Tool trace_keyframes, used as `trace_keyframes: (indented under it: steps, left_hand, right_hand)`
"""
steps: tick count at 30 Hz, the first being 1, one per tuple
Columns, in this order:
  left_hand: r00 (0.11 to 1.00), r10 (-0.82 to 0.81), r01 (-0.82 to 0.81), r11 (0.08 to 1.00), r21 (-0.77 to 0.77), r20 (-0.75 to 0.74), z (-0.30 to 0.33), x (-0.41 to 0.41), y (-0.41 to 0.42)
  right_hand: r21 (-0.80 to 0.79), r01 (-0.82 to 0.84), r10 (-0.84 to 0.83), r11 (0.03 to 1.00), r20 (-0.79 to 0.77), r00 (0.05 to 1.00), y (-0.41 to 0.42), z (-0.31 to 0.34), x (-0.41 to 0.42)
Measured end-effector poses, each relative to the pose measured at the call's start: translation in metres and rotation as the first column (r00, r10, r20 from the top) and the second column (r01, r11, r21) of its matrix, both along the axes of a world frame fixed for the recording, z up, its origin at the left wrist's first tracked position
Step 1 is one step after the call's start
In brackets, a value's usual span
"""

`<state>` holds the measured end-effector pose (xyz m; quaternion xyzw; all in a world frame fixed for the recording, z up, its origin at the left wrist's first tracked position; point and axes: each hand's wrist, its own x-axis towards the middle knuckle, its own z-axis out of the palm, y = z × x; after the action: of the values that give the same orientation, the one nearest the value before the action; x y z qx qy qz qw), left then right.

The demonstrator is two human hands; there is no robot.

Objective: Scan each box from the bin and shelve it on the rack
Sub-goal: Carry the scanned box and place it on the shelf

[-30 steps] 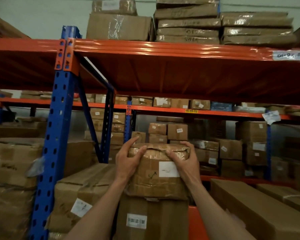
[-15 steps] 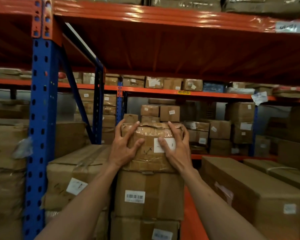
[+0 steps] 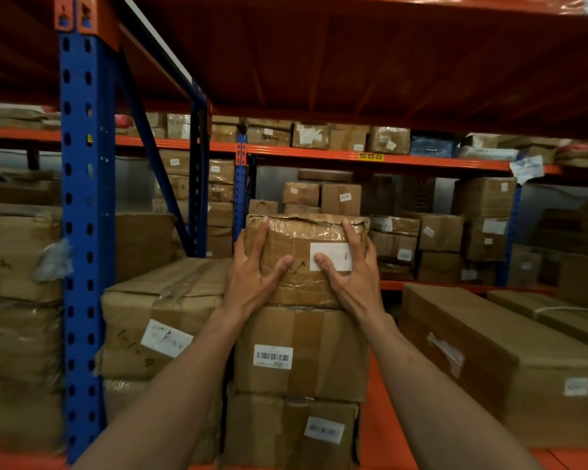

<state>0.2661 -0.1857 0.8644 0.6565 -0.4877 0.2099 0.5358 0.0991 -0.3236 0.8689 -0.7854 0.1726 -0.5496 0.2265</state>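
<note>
A tape-wrapped brown box [image 3: 301, 244] with a white label sits on top of a stack of two cartons [image 3: 319, 337] on the orange rack shelf [image 3: 382, 422]. My left hand [image 3: 252, 276] lies flat against the box's front left, fingers straight up to its top edge. On the front right, my right hand [image 3: 352, 276] presses the same way, with its thumb over the white label. Both arms are stretched forward.
A blue rack upright [image 3: 82, 232] stands at the left. A wide carton [image 3: 160, 300] sits left of the stack and a long carton [image 3: 489, 351] lies to the right. The orange shelf above [image 3: 353, 62] hangs close overhead. Many boxes fill the racks behind.
The box has come down onto the stack and slid farther in. My hands shifted from gripping its sides to lying flat on its front. The view tilted downward.
</note>
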Motion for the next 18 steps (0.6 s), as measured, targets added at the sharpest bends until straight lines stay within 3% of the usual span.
trace_keyframes:
  steps: [6,18]
  left_hand:
    - [0.998,0.058,-0.057,0.998,-0.007,0.032,-0.009,-0.004,-0.008]
    - [0.986,0.169,-0.169,0.986,-0.014,0.017,-0.020,-0.015,-0.009]
  right_hand:
    - [-0.036,0.081,-0.083,0.996,-0.058,0.995,-0.003,-0.018,-0.004]
    - [0.049,0.082,-0.077,0.995,-0.104,0.992,0.008,-0.029,-0.015]
